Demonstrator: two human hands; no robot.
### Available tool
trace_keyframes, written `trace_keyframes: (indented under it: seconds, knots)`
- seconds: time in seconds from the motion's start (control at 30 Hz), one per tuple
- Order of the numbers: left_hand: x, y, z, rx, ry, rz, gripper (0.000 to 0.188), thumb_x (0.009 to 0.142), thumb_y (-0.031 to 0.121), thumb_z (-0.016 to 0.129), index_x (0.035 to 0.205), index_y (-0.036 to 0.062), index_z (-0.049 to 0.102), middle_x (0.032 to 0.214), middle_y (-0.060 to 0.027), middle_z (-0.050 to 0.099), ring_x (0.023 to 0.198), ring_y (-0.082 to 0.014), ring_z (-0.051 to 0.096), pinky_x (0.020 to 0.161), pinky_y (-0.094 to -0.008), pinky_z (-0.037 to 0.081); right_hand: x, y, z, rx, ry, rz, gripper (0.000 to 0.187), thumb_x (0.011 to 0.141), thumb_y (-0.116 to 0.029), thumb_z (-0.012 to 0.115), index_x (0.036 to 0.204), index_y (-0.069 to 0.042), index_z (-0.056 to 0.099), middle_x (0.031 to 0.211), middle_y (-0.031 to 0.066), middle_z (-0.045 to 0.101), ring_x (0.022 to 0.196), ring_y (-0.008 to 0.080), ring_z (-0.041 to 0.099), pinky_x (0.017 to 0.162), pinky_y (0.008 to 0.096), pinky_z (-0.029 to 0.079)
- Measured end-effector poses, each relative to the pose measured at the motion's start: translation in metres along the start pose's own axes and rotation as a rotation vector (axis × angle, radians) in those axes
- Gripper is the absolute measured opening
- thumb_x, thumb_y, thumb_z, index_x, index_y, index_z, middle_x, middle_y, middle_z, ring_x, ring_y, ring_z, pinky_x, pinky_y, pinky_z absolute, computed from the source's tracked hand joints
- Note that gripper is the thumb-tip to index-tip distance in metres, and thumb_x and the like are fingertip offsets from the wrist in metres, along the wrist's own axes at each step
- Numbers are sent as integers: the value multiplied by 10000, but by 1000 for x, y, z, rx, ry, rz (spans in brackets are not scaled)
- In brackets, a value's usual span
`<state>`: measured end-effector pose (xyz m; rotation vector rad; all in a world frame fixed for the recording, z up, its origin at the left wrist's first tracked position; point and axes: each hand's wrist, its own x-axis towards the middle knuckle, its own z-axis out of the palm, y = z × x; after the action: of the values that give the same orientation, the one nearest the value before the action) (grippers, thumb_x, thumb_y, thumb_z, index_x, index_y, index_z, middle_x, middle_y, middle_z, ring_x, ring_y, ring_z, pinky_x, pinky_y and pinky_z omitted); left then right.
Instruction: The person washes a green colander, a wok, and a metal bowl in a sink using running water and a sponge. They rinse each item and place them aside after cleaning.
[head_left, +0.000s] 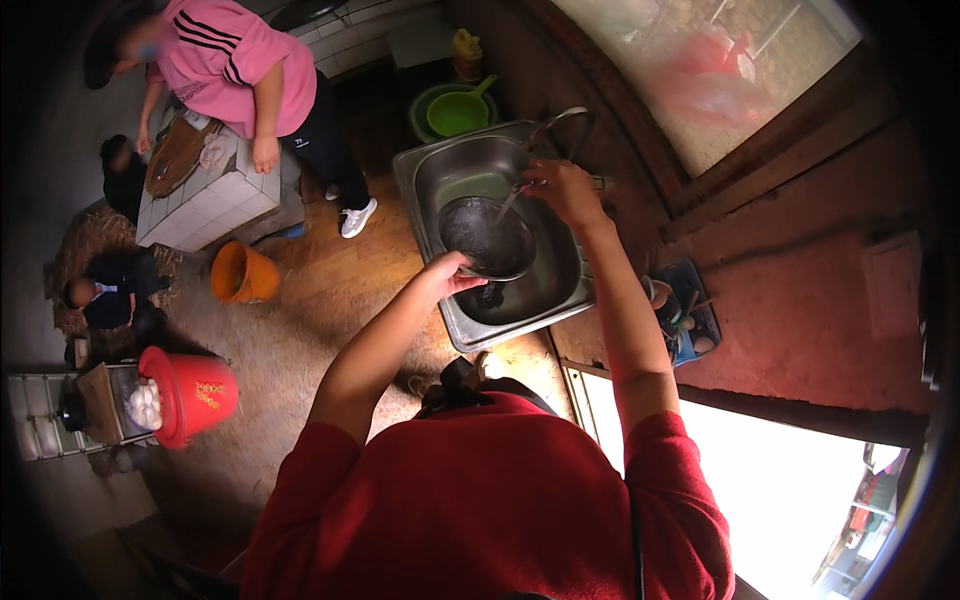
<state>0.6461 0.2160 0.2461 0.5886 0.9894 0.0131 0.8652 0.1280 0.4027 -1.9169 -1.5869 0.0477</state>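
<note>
Over the steel sink (560,318), my left hand (452,275) is closed on the near-left rim of a round dark metal bowl (485,238). The bowl lies tilted across the middle of the sink. My right hand (566,190) is closed by the end of the curved faucet (572,112), its fingers gripping the spout above the bowl. A stream that looks like water falls from there into the bowl. The far part of the sink holds greenish water, and the drain area shows dark below the bowl. My palm hides part of the spout.
Beyond the sink sits a green ladle (458,112) in a basin. A blue basket (690,310) of utensils is at the right. An orange bucket (243,272) and red bucket (195,398) stand left. One person in pink (235,65) leans over a tiled counter (215,205); two others are farther left.
</note>
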Motion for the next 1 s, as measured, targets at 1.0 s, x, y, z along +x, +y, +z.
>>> trace_keyframes:
  seconds: [1.0]
  knots:
    - [-1,-2,9,-6,-34,42,240,821,26,420,993,-121,499,893,-245,613,763,-336,657,690,-354,592,3,-15,26,67,171,305,236,714,-238,614,807,-28,666,932,186,620,855,348,607,775,417,478]
